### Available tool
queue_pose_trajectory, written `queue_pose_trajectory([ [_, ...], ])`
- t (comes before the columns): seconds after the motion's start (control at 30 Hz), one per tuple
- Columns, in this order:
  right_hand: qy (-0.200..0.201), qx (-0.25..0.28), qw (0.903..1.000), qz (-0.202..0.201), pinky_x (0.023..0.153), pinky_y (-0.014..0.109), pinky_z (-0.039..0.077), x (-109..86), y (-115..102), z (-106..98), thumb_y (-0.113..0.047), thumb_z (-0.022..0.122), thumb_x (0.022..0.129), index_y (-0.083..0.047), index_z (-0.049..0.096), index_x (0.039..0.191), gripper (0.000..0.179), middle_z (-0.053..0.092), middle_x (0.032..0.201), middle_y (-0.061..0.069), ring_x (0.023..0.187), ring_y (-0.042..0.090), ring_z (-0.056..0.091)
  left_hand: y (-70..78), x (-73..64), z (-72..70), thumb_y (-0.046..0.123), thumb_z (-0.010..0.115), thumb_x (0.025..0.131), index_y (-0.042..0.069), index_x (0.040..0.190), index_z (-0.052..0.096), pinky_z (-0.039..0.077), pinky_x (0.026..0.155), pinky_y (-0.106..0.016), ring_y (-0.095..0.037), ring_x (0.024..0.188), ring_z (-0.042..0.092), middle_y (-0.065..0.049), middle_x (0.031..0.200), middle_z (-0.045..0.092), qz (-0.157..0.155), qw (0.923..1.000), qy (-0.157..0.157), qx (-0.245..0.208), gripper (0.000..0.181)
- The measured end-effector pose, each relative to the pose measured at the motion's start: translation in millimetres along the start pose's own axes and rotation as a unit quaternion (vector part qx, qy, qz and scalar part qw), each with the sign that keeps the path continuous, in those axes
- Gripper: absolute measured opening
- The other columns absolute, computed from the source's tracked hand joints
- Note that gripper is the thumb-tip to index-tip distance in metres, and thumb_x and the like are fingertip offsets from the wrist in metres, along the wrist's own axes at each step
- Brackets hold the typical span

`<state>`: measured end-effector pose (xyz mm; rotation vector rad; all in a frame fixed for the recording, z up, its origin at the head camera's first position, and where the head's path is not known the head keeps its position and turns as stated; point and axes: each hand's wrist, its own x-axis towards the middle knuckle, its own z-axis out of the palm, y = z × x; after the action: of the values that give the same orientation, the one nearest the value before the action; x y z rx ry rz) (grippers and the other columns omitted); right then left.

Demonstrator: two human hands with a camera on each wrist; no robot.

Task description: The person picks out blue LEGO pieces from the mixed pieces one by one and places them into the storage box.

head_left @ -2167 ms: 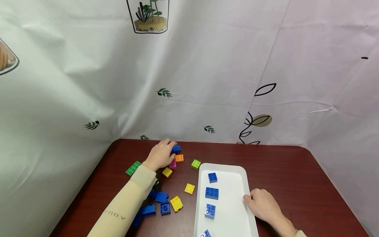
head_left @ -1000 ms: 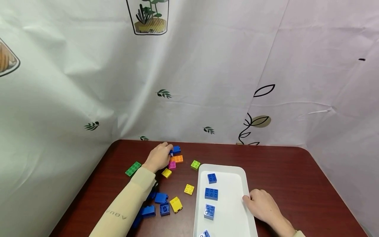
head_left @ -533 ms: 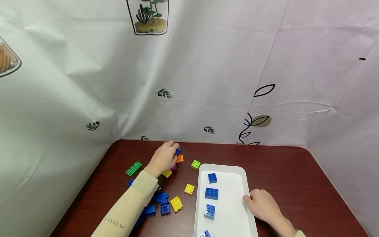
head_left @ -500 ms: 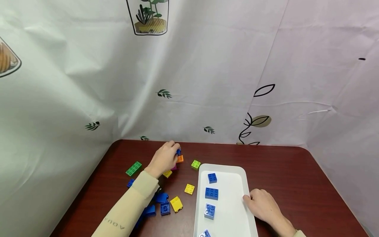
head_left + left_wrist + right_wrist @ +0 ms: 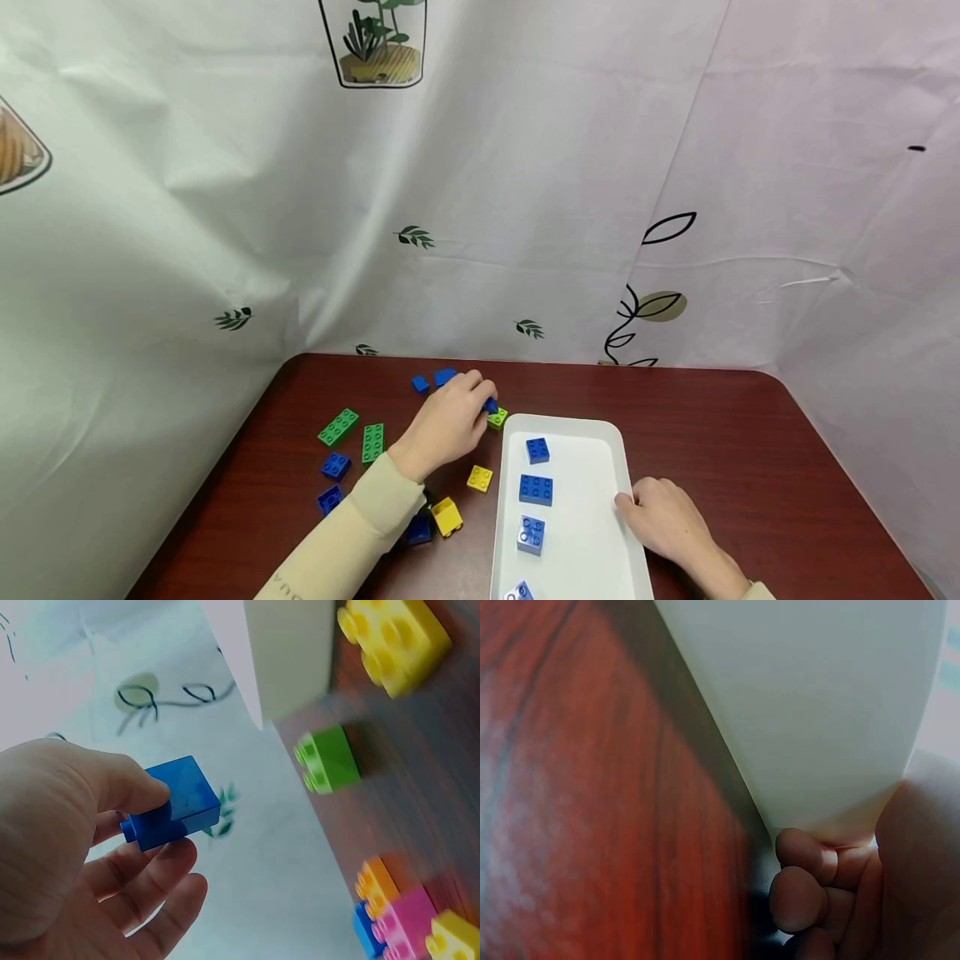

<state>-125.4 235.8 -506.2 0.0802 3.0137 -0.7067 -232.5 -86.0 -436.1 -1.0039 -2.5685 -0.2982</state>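
My left hand [image 5: 446,427] pinches a blue toy building brick [image 5: 184,796] between thumb and fingers, its studs turned toward the palm in the left wrist view. In the head view this hand is left of the tray's far end, and the brick overlaps a lime-green brick [image 5: 498,419]. My right hand [image 5: 667,521] grips the right edge of the white tray [image 5: 588,517], thumb over the rim and fingers curled at the outer wall [image 5: 810,712]. Several blue bricks stand in a column along the tray's left half, among them a larger one [image 5: 536,490].
Loose bricks lie left of the tray: green [image 5: 338,427], blue [image 5: 336,466] and yellow [image 5: 480,478]. Blue ones [image 5: 421,384] lie at the far edge. Orange [image 5: 379,879] and pink [image 5: 405,922] bricks show in the left wrist view. A patterned white curtain [image 5: 487,183] hangs behind the table.
From the blue bricks at the far edge, my left hand has moved right and nearer, toward the tray, with a blue brick in its fingers. Right hand and tray have stayed put.
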Motion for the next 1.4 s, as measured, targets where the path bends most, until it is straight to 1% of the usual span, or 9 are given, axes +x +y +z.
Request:
queue_pose_trajectory([
  [0.07, 0.000, 0.000, 1.0000, 0.000, 0.050, 0.028, 0.029, -0.3, 0, 0, -0.022, 0.061, 0.092, -0.018, 0.039, 0.053, 0.045, 0.034, 0.052, -0.005, 0.052, 0.012, 0.032, 9.2, 0.3, -1.5, 0.015, 0.080, 0.090, 0.012, 0.112, 0.067, 0.058, 0.077, -0.025, -0.012, 0.085, 0.055, -0.002, 0.100, 0.062, 0.006, 1.0000, -0.004, -0.005, 0.026],
  [0.3, -0.001, 0.001, 1.0000, 0.000, 0.050, 0.027, 0.029, -0.7, -1, -1, -0.021, 0.061, 0.092, -0.018, 0.039, 0.052, 0.046, 0.033, 0.051, -0.006, 0.052, 0.012, 0.032, 37.1, 0.0, -0.6, 0.023, 0.079, 0.093, 0.016, 0.118, 0.068, 0.059, 0.086, -0.024, -0.013, 0.092, 0.059, 0.000, 0.106, 0.065, 0.011, 0.9987, -0.046, -0.016, 0.028],
  [0.57, 0.001, -0.001, 1.0000, -0.003, 0.050, 0.028, 0.029, -0.3, 1, 0, -0.022, 0.062, 0.092, -0.018, 0.040, 0.053, 0.045, 0.034, 0.051, -0.005, 0.052, 0.012, 0.033, 54.6, 0.4, 10.9, 0.025, 0.076, 0.095, 0.015, 0.118, 0.069, 0.058, 0.085, -0.022, -0.010, 0.088, 0.057, 0.000, 0.105, 0.066, 0.030, 0.9972, -0.066, -0.020, 0.026],
  [0.77, -0.001, 0.002, 1.0000, -0.003, 0.050, 0.027, 0.028, -0.5, 0, 0, -0.021, 0.061, 0.092, -0.019, 0.039, 0.052, 0.046, 0.033, 0.051, -0.006, 0.052, 0.011, 0.031, 60.6, -0.4, 20.6, 0.024, 0.074, 0.095, 0.014, 0.116, 0.070, 0.059, 0.083, -0.022, -0.009, 0.084, 0.058, 0.000, 0.103, 0.067, 0.041, 0.9955, -0.084, -0.017, 0.023],
  [0.97, -0.003, 0.004, 1.0000, 0.001, 0.049, 0.026, 0.028, 0.0, -1, -1, -0.020, 0.061, 0.091, -0.019, 0.038, 0.052, 0.046, 0.032, 0.050, -0.006, 0.051, 0.011, 0.030, 61.5, -2.0, 30.0, 0.021, 0.072, 0.097, 0.014, 0.112, 0.071, 0.059, 0.087, -0.023, -0.008, 0.086, 0.059, 0.000, 0.102, 0.067, 0.049, 0.9951, -0.082, -0.025, 0.018],
  [1.17, -0.004, 0.005, 1.0000, -0.002, 0.049, 0.025, 0.026, -0.2, -1, -1, -0.020, 0.061, 0.091, -0.019, 0.037, 0.051, 0.046, 0.031, 0.050, -0.007, 0.051, 0.010, 0.028, 61.0, -3.7, 36.3, 0.020, 0.073, 0.096, 0.014, 0.111, 0.072, 0.055, 0.077, -0.017, -0.005, 0.081, 0.054, 0.002, 0.097, 0.066, 0.058, 0.9947, -0.081, -0.025, 0.016],
  [1.23, -0.005, 0.005, 1.0000, -0.002, 0.049, 0.025, 0.026, -0.5, -1, -1, -0.019, 0.061, 0.091, -0.019, 0.037, 0.051, 0.046, 0.031, 0.050, -0.007, 0.052, 0.010, 0.028, 61.5, -4.2, 36.9, 0.021, 0.072, 0.097, 0.014, 0.111, 0.073, 0.055, 0.077, -0.017, -0.005, 0.081, 0.055, 0.001, 0.098, 0.067, 0.060, 0.9944, -0.083, -0.024, 0.016],
  [1.3, -0.005, 0.006, 1.0000, -0.002, 0.049, 0.025, 0.026, -0.8, -1, -1, -0.019, 0.061, 0.091, -0.019, 0.037, 0.052, 0.046, 0.031, 0.050, -0.007, 0.052, 0.010, 0.028, 62.0, -4.6, 36.7, 0.027, 0.074, 0.096, 0.015, 0.114, 0.072, 0.057, 0.081, -0.019, -0.007, 0.086, 0.057, 0.001, 0.102, 0.067, 0.059, 0.9940, -0.090, -0.019, 0.022],
  [1.4, -0.006, 0.007, 1.0000, 0.000, 0.049, 0.025, 0.026, -1.0, -1, -1, -0.020, 0.062, 0.091, -0.019, 0.037, 0.052, 0.047, 0.031, 0.050, -0.007, 0.052, 0.010, 0.028, 62.0, -5.0, 35.5, 0.044, 0.075, 0.093, 0.017, 0.129, 0.067, 0.057, 0.095, -0.029, -0.011, 0.104, 0.061, 0.000, 0.118, 0.066, 0.049, 0.9931, -0.104, -0.021, 0.046],
])
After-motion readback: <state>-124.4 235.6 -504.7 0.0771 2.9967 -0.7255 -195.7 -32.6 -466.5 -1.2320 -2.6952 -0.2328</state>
